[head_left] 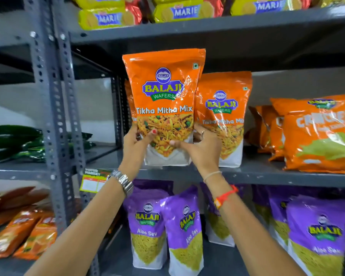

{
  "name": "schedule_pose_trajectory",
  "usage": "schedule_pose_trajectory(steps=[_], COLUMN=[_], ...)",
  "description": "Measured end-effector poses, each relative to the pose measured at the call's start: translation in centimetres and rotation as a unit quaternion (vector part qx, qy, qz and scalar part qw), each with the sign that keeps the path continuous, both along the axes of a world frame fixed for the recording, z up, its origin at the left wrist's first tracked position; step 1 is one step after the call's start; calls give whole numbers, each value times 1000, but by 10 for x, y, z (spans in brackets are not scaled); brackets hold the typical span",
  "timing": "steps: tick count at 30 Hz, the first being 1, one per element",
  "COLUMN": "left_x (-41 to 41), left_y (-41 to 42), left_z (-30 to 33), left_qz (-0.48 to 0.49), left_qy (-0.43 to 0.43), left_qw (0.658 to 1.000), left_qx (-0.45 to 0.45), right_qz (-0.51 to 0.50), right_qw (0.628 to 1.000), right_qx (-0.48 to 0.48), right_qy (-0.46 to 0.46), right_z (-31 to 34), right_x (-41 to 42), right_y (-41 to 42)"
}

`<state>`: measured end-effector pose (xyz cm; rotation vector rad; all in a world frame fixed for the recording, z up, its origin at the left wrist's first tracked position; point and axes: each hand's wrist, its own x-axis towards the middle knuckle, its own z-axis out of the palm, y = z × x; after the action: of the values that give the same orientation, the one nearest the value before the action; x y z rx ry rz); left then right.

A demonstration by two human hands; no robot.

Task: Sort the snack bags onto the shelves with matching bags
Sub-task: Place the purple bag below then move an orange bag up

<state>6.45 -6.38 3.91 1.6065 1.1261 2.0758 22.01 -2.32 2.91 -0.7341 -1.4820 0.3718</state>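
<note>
My left hand [136,143] and right hand [199,145] pinch the Tikha Mitha Mix bag [163,100] low; glossy film looks slippery, contents likely light, crushable

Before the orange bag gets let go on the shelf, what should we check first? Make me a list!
1. Both hands hold it: left hand and right hand grip the Tikha Mitha Mix bag. Ok.
2. Matching neighbour: second Tikha Mitha Mix bag stands right beside it. Ok.
3. Bag upright, label forward. Ok.
4. Bottom resting on the middle shelf: cannot tell.
5. Room beside the orange Crunchem bags: ok.
</note>
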Motion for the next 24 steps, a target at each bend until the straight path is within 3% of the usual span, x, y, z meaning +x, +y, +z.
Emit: schedule_pose_trajectory(steps=[8,15,17,19,24], left_x=[-47,-56,-56,-77,-81], left_y=[39,51,53,69,72], left_z=[11,9,4,-34,-25], left_qz=[9,18,9,19,24], left_qy=[-60,-50,-46,-45,-44], left_qw=[994,992,993,983,987], left_qx=[-87,-111,-107,-175,-150], right_qz=[70,46,41,40,81], right_qw=[996,996,997,990,989], right_qx=[-52,-82,-72,-132,-123], right_qy=[-9,-3,-8,-17,-21], right_z=[8,3,-1,-39,-28], right_x=[-48,-59,-55,-80,-79], right_y=[37,45,43,57,58])
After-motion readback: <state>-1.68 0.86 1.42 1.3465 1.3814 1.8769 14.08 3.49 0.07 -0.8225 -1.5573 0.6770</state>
